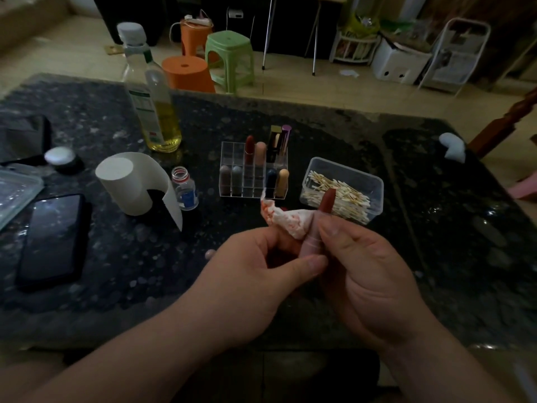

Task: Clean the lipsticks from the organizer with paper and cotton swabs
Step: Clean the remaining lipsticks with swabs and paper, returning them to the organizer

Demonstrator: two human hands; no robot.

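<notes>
I'm in the wiping step on one lipstick (315, 242). My right hand (366, 274) has fingers and thumb curled round the pale pink tube, holding it nearly upright above the near part of the table (116, 271). The dark red bullet is wound out and pokes up in front of the clear tub (376, 187) of cotton swabs (337, 193). My left hand (261, 271) pinches a crumpled piece of paper (282, 221), blotched red-orange, and lays it against the left side of the tube just below the bullet. The two hands are close together, thumbs almost meeting on the tube. The organizer (252, 170) stands beyond them at mid-table, apart from both hands, with several other lipsticks (249, 149) upright in its cells. I judge the task partway at most, since I can't tell from here which of those are cleaned. The paper roll (136, 181) sits left of the organizer, with a small open bottle (184, 187) just beside it. As I read it, the next move calls for a steady hold with the right hand while the left draws the paper round the collar of the tube. It has to keep off the soft bullet, which would likely smear or dent. After that, a swab from the tub for the narrow rim, which means freeing the left hand of the paper first. The light is dim, so I can't tell how much residue is left on the tube.
</notes>
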